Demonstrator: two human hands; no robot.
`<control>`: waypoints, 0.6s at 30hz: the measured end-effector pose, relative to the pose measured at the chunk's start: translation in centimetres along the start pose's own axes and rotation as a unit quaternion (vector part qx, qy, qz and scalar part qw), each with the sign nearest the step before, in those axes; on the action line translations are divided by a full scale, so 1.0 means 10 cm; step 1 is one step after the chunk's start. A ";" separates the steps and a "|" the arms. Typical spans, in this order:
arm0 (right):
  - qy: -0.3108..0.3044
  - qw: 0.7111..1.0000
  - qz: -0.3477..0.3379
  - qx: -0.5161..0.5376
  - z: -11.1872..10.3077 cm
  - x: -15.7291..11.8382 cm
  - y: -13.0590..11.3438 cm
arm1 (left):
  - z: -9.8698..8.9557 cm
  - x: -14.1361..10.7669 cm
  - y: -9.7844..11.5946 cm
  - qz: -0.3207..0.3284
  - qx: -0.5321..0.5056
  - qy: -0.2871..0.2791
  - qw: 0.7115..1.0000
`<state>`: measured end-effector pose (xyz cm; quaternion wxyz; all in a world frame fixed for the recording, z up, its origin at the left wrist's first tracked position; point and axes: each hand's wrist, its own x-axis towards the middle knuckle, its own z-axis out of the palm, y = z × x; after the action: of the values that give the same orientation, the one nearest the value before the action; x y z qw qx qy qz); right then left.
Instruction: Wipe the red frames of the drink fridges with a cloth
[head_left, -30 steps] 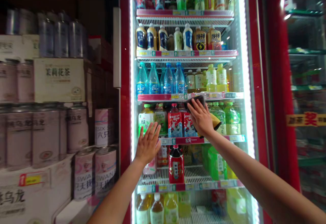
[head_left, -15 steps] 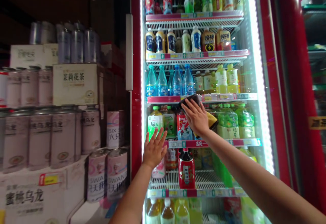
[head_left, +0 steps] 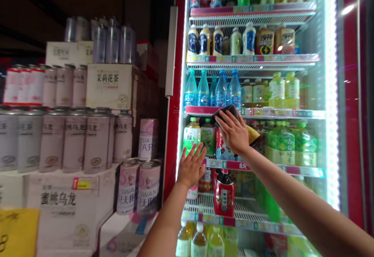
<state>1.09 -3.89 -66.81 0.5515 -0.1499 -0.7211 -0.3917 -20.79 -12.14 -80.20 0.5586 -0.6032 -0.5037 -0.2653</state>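
My right hand (head_left: 233, 131) lies spread over a cloth (head_left: 229, 111), dark grey with a yellow side. It presses the cloth to what appears to be the glass door of a lit drinks cooler, level with a pink shelf edge. Lower and to the left, my left hand (head_left: 192, 166) is open with fingers spread, its palm toward the same glass and nothing in it. Behind the hands stand a green tea bottle (head_left: 192, 135) and a red-and-blue drink pack (head_left: 221, 147), partly covered by my right hand. A dark red bottle (head_left: 224, 194) stands a shelf below.
A long pale door handle (head_left: 172, 50) runs down the cooler's red left frame. Left of it, tall cans (head_left: 96, 144) and cartons (head_left: 62, 206) are stacked close by, with two pink cans (head_left: 148, 186) nearest my left arm. A yellow sign (head_left: 19, 229) sits low left.
My view has swung left, so the cooler and stacks sit further right. Both hands keep nearly the same pose. Against the bottles behind, the right hand and cloth appear slightly further left.
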 end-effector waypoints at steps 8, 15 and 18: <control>-0.131 0.968 -0.210 0.033 -0.14 -0.39 0.01 | -0.08 0.02 0.03 0.000 0.011 -0.036 0.999; -0.073 0.997 0.004 -0.011 -0.03 0.12 -0.11 | -0.25 -0.27 -0.04 -0.001 0.034 -0.063 0.997; -0.070 0.997 -0.005 0.015 0.13 0.17 -0.54 | -0.28 -0.53 -0.13 -0.012 0.040 -0.062 0.997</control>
<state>-3.92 -6.85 -67.51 0.5000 -0.1649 -0.7644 -0.3722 -23.12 -16.56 -83.66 0.5465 -0.5898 -0.5548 -0.2136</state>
